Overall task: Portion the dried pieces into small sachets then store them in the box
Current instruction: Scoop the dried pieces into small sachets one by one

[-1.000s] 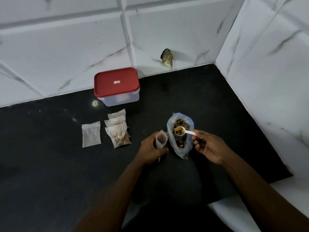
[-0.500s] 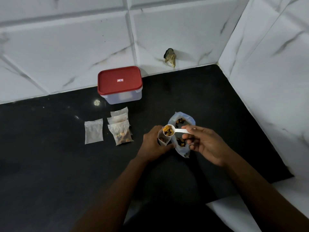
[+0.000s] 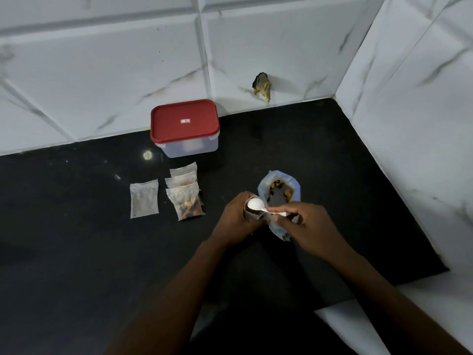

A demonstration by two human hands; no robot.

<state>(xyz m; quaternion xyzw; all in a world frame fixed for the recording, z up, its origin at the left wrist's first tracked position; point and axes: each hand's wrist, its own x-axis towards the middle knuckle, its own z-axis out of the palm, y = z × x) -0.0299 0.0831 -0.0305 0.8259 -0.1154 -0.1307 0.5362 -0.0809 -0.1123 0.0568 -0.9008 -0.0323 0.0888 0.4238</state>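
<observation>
left hand [image 3: 237, 221] grips sachet [image 3: 253, 215] | right hand [image 3: 304, 224] pinches spoon [image 3: 255, 203], seemingly inverted

Small label on box lid [image 3: 184, 121], too blurry to read.

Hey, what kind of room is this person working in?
Most likely a home kitchen corner. A black, stone-like countertop meets white marble-look wall tiles on two sides. A red-lidded food box stands at the back, near filled sachets of dried pieces.

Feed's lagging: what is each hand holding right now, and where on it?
Left hand grips the open sachet around its sides; right hand pinches the white scoop by its handle.
</observation>
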